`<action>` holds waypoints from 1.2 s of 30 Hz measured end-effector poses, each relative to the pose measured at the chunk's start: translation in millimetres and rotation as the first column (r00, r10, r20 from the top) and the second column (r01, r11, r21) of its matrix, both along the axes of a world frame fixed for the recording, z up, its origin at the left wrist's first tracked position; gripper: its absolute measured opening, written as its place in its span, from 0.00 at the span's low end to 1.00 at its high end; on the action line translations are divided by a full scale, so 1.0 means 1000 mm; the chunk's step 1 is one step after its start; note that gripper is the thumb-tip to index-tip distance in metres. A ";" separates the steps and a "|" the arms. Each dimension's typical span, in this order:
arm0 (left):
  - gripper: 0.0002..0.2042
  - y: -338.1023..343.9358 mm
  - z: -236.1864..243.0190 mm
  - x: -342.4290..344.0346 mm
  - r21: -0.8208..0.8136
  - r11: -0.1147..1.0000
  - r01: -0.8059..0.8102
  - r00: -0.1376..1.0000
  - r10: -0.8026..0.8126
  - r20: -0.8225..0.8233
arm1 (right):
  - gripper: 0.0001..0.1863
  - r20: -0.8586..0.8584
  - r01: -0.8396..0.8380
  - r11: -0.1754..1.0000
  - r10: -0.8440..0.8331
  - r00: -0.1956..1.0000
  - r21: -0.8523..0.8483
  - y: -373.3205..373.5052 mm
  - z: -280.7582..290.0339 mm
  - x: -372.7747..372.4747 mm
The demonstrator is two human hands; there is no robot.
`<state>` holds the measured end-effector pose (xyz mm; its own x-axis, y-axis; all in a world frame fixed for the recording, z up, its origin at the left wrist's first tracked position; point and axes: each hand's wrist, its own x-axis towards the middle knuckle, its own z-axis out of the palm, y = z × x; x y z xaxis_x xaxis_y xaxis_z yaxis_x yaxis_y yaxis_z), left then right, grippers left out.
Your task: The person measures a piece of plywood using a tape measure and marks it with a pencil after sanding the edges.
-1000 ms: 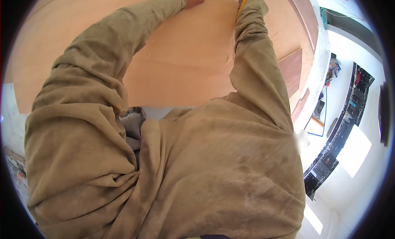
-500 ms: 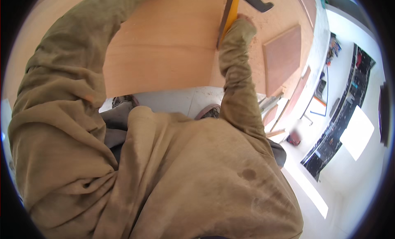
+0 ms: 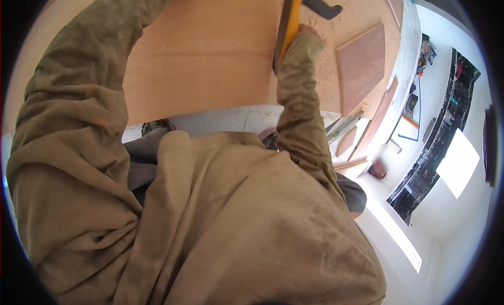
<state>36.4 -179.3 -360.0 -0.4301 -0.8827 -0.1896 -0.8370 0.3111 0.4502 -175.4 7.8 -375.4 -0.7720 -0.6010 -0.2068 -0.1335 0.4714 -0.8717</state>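
Right hand (image 3: 311,30), one: yours, showing only partly past an olive-brown sleeve (image 3: 299,69); whether you are gripping or spreading its fingers, I cannot tell. Yellow tool (image 3: 290,33), one, with dark curved handle (image 3: 324,10): running just left of that hand, the handle extending beyond it and to its right. Wooden sheet (image 3: 205,58), large: spreading to the hand's left. Reddish-brown panel (image 3: 361,66), one: resting to the hand's right, nearer your body. Left hand: reaching outside the view, fingers unseen.
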 end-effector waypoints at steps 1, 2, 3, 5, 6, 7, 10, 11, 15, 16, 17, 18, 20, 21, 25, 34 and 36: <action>0.23 0.002 -0.004 -0.003 -0.060 0.998 -0.023 0.999 0.021 -0.035 | 0.11 -0.089 -0.109 0.991 0.115 0.989 0.072 0.018 0.002 0.000; 0.23 0.001 -0.006 -0.004 -0.058 0.998 -0.017 0.999 0.014 -0.041 | 0.11 -0.094 -0.102 0.992 0.109 0.990 0.075 0.013 0.000 -0.004; 0.23 -0.001 -0.008 -0.004 -0.047 0.999 0.003 1.000 -0.003 -0.018 | 0.10 -0.178 -0.108 0.989 0.126 0.976 0.104 -0.001 -0.003 -0.009; 0.23 -0.001 -0.006 -0.007 -0.038 0.999 0.035 0.999 -0.035 0.007 | 0.09 -0.258 -0.099 0.986 0.130 0.957 0.132 -0.007 -0.004 -0.008; 0.23 -0.001 -0.005 -0.010 -0.034 0.999 0.022 0.999 -0.021 0.026 | 0.09 -0.218 -0.055 0.994 0.076 0.973 0.097 -0.006 -0.004 -0.007; 0.23 0.000 -0.002 -0.011 -0.028 1.000 0.008 0.999 -0.006 0.046 | 0.09 -0.175 -0.010 0.998 0.022 0.984 0.066 -0.006 -0.003 -0.005; 0.23 0.006 0.007 -0.011 -0.015 1.000 0.011 0.999 -0.012 -0.032 | 0.09 -0.044 0.122 0.992 -0.123 0.991 -0.024 -0.007 0.002 -0.002; 0.23 0.008 0.005 -0.008 -0.020 1.000 0.003 0.999 -0.004 -0.033 | 0.09 -0.112 0.067 0.998 -0.067 0.991 0.001 0.013 -0.002 -0.002; 0.23 0.006 0.007 -0.004 -0.119 0.993 0.008 1.000 -0.008 0.002 | 0.10 0.023 0.081 0.992 -0.084 0.996 0.101 0.049 -0.005 0.001; 0.23 0.005 0.009 -0.008 -0.008 1.000 0.021 0.998 -0.021 0.064 | 0.10 0.018 0.089 0.991 -0.092 0.996 0.102 0.043 -0.003 0.000; 0.23 0.005 0.007 -0.013 -0.010 1.000 0.028 0.998 -0.027 0.060 | 0.10 0.035 0.088 0.996 -0.088 0.996 -0.002 0.024 0.001 -0.001; 0.23 0.003 0.002 -0.013 -0.034 0.999 0.024 0.999 -0.023 0.028 | 0.10 0.056 0.084 0.991 -0.078 0.995 -0.103 0.008 0.005 0.002; 0.23 0.007 -0.003 -0.008 -0.049 0.999 0.023 1.000 -0.023 0.009 | 0.10 0.015 0.036 0.997 -0.035 0.999 -0.068 -0.009 0.022 0.011; 0.23 0.007 -0.002 -0.007 -0.041 0.999 0.022 1.000 -0.022 0.005 | 0.10 -0.032 -0.011 0.999 0.010 0.999 -0.035 -0.010 0.025 0.013; 0.23 0.003 -0.005 -0.008 -0.078 0.997 0.009 1.000 -0.007 0.028 | 0.10 0.049 0.141 0.990 -0.141 0.989 -0.012 0.079 -0.026 -0.001; 0.24 0.007 0.001 -0.008 -0.047 0.999 -0.005 1.000 0.005 0.009 | 0.11 0.103 -0.042 0.988 0.057 0.993 -0.147 0.046 0.023 0.020; 0.24 0.012 -0.001 -0.016 -0.106 0.994 -0.001 1.000 0.002 0.012 | 0.10 0.052 0.161 0.985 -0.164 0.985 0.060 0.082 -0.015 0.002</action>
<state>20.7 -167.0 -361.0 -0.4268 -0.8988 -0.0999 -0.8428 0.3552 0.4044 -173.3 89.5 -390.5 -0.8446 -0.4549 -0.2822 -0.0025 0.5306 -0.8476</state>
